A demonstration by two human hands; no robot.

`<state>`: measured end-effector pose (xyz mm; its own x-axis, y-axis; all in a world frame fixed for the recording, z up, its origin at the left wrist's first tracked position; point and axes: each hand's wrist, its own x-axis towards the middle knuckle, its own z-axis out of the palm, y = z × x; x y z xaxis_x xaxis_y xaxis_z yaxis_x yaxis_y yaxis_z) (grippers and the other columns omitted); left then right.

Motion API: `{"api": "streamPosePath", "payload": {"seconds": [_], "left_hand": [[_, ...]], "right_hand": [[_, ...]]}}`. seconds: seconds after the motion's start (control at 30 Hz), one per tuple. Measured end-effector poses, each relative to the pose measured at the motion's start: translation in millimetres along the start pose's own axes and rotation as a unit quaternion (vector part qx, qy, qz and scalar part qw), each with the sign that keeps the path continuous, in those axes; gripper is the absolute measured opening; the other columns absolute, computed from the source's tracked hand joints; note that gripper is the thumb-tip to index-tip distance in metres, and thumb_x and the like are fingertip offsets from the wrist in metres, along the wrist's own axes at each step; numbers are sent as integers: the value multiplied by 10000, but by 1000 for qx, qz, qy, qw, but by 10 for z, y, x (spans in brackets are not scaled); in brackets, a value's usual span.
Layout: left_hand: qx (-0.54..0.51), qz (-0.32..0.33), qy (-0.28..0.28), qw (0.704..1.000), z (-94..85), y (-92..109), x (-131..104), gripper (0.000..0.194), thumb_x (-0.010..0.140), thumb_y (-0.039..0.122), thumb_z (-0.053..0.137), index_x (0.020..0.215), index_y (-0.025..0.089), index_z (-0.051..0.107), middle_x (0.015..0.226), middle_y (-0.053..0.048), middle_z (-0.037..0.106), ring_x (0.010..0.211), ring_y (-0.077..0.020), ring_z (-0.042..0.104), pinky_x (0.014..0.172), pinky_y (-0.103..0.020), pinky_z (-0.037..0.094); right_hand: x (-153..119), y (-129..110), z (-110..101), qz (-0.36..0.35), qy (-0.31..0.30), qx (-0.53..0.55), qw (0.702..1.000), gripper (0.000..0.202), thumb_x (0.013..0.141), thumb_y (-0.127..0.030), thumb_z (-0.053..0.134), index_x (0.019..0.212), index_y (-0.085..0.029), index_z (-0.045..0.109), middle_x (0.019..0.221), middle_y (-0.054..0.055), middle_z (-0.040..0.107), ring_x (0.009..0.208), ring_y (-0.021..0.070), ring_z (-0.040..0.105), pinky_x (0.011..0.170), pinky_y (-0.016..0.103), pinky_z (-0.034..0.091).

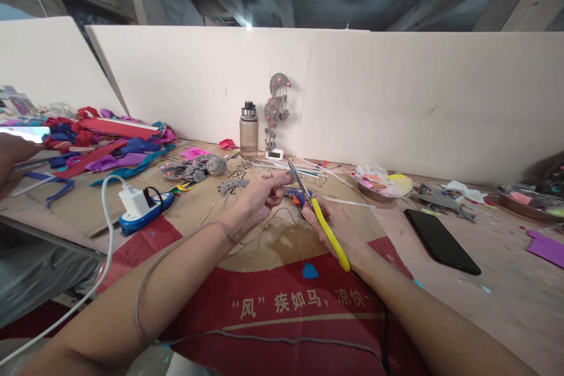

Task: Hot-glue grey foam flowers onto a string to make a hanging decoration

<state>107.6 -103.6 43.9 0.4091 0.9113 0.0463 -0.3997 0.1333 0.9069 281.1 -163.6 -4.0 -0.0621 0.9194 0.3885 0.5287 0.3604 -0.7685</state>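
My left hand (264, 194) is closed in a pinch on a small grey piece of felt (290, 175). In my right hand (328, 217) are scissors with yellow handles (328, 232), their blades pointing up beside the felt piece. A strand of grey yarn (143, 288) loops over my left forearm and trails across the cardboard (286, 241). Beneath the hands lie small orange and blue scraps, partly covered by my fingers. Beyond my left wrist rests a grey felt crescent (233, 185). A hanging ornament of grey crescents with pink dots (277, 97) is at the back board.
A bottle (249, 132), a small digital clock (274, 155) and a yarn ball (216, 165) stand behind. At left are a blue power strip (145, 214), coloured fabric (106, 150) and another person's hand (15, 155). To the right lie a phone (440, 241) and a dish (381, 191).
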Motion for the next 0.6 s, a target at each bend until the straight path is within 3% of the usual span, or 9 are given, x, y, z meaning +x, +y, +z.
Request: {"api": "streamPosePath", "payload": {"seconds": [0.6], "left_hand": [[0,22,-9,1000,-52,-24,26,301,571,229,819,635,124,544,526,68,391,421,-6,275,377,-167,76]], "right_hand": [[-13,-26,-36,4,-30,-35,999,347,871,-555,497,807,-215,516,564,-49,431,448,88,370,429,230,302]]}}
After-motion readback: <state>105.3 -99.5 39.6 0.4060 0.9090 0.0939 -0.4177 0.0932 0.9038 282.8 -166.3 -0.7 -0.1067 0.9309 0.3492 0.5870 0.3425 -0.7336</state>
